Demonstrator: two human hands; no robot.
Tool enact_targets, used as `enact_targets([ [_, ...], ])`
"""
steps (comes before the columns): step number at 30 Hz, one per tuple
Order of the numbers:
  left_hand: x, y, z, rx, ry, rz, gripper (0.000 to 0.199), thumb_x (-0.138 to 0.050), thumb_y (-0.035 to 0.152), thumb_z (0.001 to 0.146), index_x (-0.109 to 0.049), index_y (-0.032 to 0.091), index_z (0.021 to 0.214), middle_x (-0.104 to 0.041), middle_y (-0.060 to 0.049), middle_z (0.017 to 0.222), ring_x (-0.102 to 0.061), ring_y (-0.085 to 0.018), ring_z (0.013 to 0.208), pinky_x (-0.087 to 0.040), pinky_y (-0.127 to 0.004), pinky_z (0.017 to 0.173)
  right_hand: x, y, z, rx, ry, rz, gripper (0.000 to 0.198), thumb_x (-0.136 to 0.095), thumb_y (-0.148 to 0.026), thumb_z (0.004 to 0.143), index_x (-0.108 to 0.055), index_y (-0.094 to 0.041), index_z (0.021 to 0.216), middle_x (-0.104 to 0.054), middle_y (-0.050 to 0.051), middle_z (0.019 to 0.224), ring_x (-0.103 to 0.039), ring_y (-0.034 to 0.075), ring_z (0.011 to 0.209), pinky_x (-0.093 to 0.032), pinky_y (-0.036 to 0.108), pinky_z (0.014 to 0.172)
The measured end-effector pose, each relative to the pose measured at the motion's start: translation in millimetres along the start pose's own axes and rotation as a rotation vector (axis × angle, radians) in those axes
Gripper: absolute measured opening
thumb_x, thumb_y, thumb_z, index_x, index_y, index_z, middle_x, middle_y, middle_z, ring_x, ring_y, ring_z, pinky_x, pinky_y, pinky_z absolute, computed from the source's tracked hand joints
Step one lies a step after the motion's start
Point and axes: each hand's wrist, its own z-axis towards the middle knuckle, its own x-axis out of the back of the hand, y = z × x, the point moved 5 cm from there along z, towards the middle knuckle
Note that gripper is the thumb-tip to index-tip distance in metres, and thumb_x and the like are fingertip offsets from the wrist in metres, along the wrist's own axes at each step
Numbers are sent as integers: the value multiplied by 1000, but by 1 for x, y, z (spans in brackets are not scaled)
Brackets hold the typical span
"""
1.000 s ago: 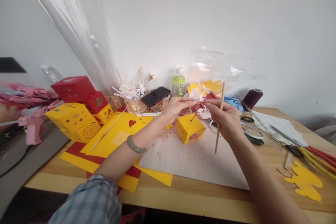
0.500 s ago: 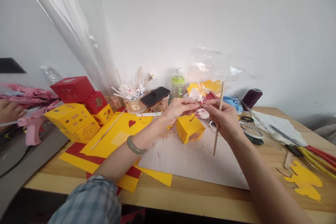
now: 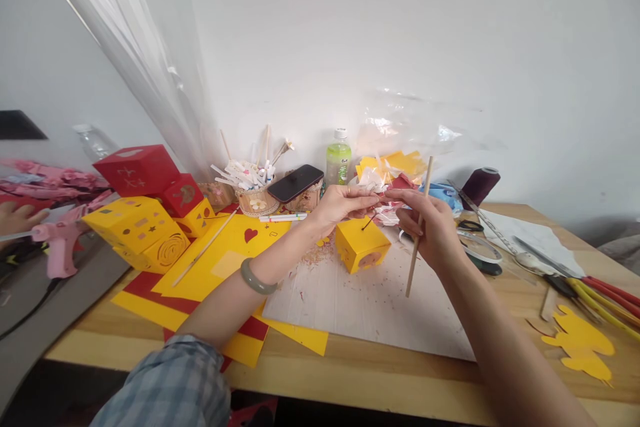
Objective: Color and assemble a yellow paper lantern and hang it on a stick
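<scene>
My left hand (image 3: 343, 205) is closed in a pinch, with a thin dark red cord (image 3: 369, 221) running up to its fingertips. That cord comes out of the top of a small yellow paper box (image 3: 356, 245) with a round cut-out on its front, just below both hands. A thin wooden stick (image 3: 414, 260) stands nearly upright in my right hand (image 3: 434, 223), gripped by the curled fingers. The right forefinger reaches to the left fingertips and meets them. What lies exactly between the fingertips is too small to make out.
Red and yellow paper boxes (image 3: 145, 170) stack at left beside a pink glue gun (image 3: 63, 240); another person's hand (image 3: 20, 220) is behind it. A phone (image 3: 296, 183), a green-labelled bottle (image 3: 339, 159) and a purple thread spool (image 3: 480, 185) line the back. Red-handled scissors (image 3: 607, 290) lie right.
My right forefinger has straightened toward the left fingertips, and the other right fingers have curled round the stick. The stick's top has tipped slightly right. The other person's hand has shifted.
</scene>
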Motion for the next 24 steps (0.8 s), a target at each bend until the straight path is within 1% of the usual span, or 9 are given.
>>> enact_targets([
  [3,0,-1,0,10,1,-7,22,-74,29,63,-72,14,79,-65,-3,75,-54,-8,63,-39,-24,65,-1,3,-1,-32,4,-28,17,-73,-30,66,-70,-14,72,-31,-8,41,-20,2,38,-12,20,36],
  [5,1,-1,0,21,8,-14,21,-75,29,62,-72,14,77,-66,-3,74,-56,-8,65,-41,-24,66,0,5,0,-47,11,-24,19,-76,-30,64,-69,-14,70,-33,-8,41,-21,2,38,-12,19,35],
  [9,3,-2,1,40,48,-28,18,-75,27,63,-72,14,76,-67,-4,74,-57,-8,65,-43,-23,66,4,7,2,-76,-13,42,24,-73,-37,67,-68,-14,66,-26,-10,37,-17,2,37,-12,19,33],
  [11,5,-3,2,46,71,-30,18,-74,26,64,-72,13,76,-67,-4,70,-57,-8,62,-42,-23,63,4,8,3,-102,-39,86,27,-72,-40,67,-67,-14,64,-26,-9,37,-17,2,36,-12,18,32],
  [12,6,-4,2,46,79,-30,17,-74,26,65,-72,13,76,-66,-4,68,-56,-8,60,-42,-22,61,4,8,4,-115,-50,108,28,-73,-41,66,-66,-14,62,-28,-9,38,-17,2,36,-12,18,32],
  [14,8,-4,3,41,90,-32,17,-73,24,66,-72,12,77,-66,-4,67,-55,-8,57,-41,-21,57,4,9,5,-132,-61,151,29,-73,-42,65,-64,-15,60,-38,-7,43,-18,1,36,-12,18,31],
  [17,10,-5,4,24,101,-36,16,-72,23,68,-72,13,80,-66,-4,69,-55,-7,56,-40,-20,55,3,10,7,-144,-71,211,30,-73,-43,65,-61,-16,60,-53,-3,56,-18,0,35,-12,17,30],
  [19,11,-4,3,11,105,-44,16,-70,23,70,-72,13,82,-66,-4,70,-55,-7,57,-40,-19,55,3,10,7,-145,-78,243,28,-73,-41,65,-62,-16,62,-55,-3,60,-19,-1,36,-13,16,30],
  [24,13,-1,1,13,87,-79,18,-67,27,74,-72,14,85,-67,-6,78,-58,-8,61,-44,-22,59,1,10,6,-143,-108,272,22,-72,-36,66,-66,-16,70,-52,-5,61,-19,0,37,-15,16,29],
])
